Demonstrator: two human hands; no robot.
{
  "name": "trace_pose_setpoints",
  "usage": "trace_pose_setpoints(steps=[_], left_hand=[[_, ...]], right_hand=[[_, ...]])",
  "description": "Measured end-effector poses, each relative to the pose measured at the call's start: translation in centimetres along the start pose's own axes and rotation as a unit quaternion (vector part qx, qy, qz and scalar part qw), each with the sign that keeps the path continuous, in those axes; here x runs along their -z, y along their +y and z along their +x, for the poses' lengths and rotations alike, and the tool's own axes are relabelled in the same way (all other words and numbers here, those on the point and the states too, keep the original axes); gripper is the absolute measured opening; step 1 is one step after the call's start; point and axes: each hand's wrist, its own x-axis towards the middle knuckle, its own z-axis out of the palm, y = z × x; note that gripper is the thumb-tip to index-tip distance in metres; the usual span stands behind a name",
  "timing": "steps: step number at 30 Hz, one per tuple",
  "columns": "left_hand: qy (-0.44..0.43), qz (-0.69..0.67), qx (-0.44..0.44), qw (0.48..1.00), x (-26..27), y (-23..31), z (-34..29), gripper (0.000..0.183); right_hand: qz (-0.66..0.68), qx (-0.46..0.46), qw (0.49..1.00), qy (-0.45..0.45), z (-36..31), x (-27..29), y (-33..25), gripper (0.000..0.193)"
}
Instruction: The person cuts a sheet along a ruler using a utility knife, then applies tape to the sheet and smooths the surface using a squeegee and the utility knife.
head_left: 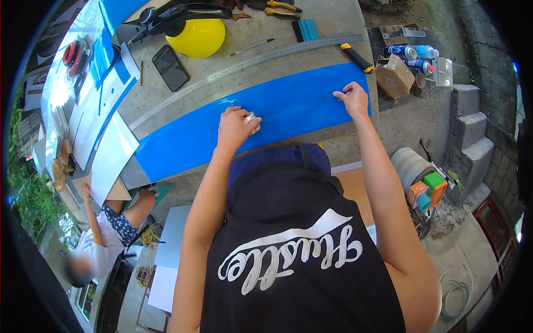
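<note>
The left hand [234, 129] is curling its fingers around a small, silvery, rounded object [251, 117], holding it over the long, flat, bright-blue sheet [297, 108] that is lying beneath both grips. The right hand [355, 101] is bringing thumb and forefinger close together above the sheet's right end; whether they are pinching anything, I cannot tell. A long, grey metal ruler [288, 50] is lying beyond both grips, a yellow-and-black utility knife [357, 57] just beyond the right.
</note>
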Motion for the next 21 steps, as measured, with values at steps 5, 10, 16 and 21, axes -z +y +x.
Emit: trace_pose_setpoints(steps=[5, 10, 16, 21], left_hand=[[-0.010, 0.000, -0.005, 1.000, 0.0, -0.2, 0.1, 0.041], [0.000, 0.000, -0.004, 1.000, -0.3, -0.4, 0.2, 0.041], [0.007, -0.009, -0.012, 1.000, 0.2, 0.2, 0.0, 0.044], [0.011, -0.009, -0.010, 1.000, 0.2, 0.2, -0.1, 0.044]], right_hand=[[-0.026, 0.143, 0.989, -0.001, 0.0, 0.1, 2.1, 0.042], [0.027, 0.006, 0.998, -0.048, 0.2, 0.4, -0.1, 0.044], [-0.085, 0.098, 0.992, -0.006, -0.3, -0.1, 0.1, 0.052], [-0.101, 0.173, 0.979, -0.046, 0.3, 0.2, 2.0, 0.054]])
